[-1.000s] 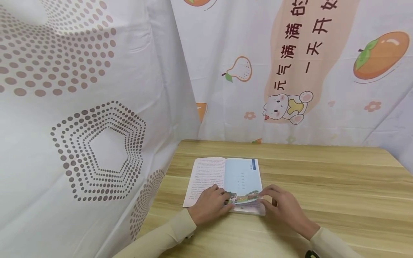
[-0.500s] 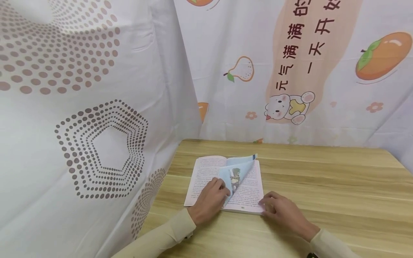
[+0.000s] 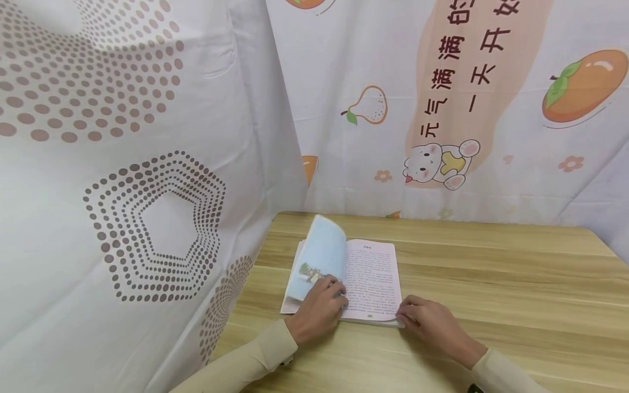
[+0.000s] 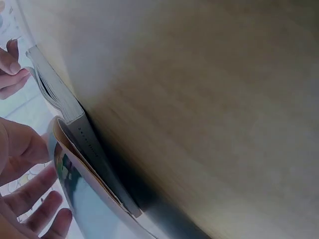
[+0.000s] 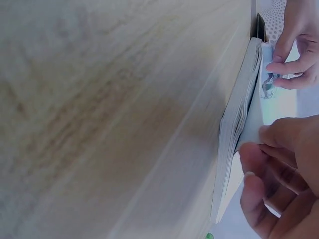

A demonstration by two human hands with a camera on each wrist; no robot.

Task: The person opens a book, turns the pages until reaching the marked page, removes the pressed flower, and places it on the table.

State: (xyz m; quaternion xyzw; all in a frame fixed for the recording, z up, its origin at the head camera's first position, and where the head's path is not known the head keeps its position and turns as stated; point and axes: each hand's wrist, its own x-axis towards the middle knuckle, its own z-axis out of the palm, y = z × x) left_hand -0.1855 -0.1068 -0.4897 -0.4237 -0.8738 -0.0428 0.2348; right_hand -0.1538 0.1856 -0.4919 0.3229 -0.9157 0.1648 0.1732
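An open book point(image 3: 371, 278) lies on the wooden table, its printed right-hand page facing up. Over its left half stands a pale blue illustrated page point(image 3: 324, 245), raised and slightly blurred. My left hand point(image 3: 318, 310) rests at the lower end of the spine against this page, fingers loosely bent and spread. At the lower right corner, my right hand point(image 3: 432, 325) pinches a page between thumb and forefinger. The right wrist view shows that page point(image 5: 253, 124) bowed up from the block of pages below. Part of the book's left half is hidden under the blue page.
The wooden table point(image 3: 491, 273) extends to the right of the book. A white cloth with fruit prints point(image 3: 344, 164) hangs behind it. Another white cloth with brown dots point(image 3: 245, 136) hangs along the left side.
The blue illustrated page has swung from the right side over to the left, uncovering a printed page. My right hand has gone down to the lower right corner and now pinches a page there.
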